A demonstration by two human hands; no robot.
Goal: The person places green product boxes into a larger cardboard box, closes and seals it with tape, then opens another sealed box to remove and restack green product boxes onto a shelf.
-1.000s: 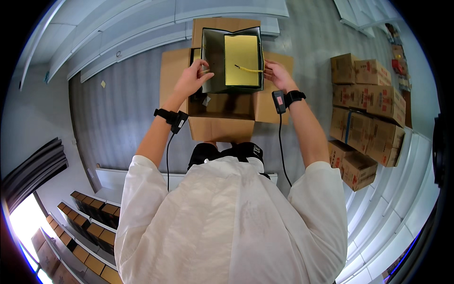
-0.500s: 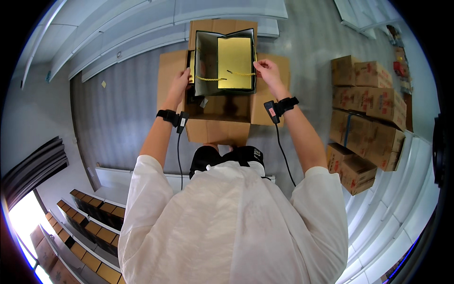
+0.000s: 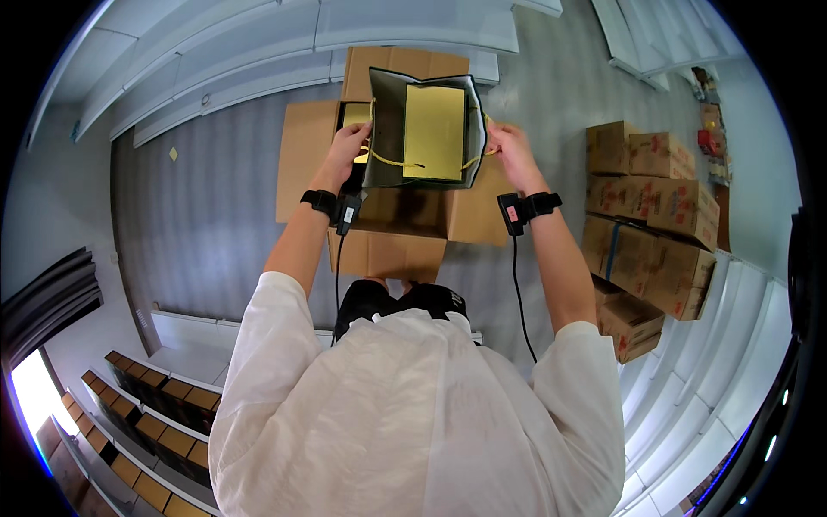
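Note:
A paper gift bag with a dark outside, pale lining and yellow rope handles hangs over an open cardboard box. Inside the bag stands a gold-topped box, with one rope handle lying partly across it. My left hand is closed on the bag's left side, its fingertips partly hidden by the rim. At the opposite side, my right hand pinches the bag's edge near the other handle. The cardboard box has its flaps folded outward. Another gold surface shows in it, beside my left hand.
Several brown cartons are stacked on the floor to the right. White shelving runs along the far side. At lower left, shelves hold rows of gold-topped boxes. Black wrist straps with cables hang from both wrists.
The bag has shifted right relative to the cardboard box, both hands moving with it. More of the gold surface at the left now shows. The whole view has shifted slightly.

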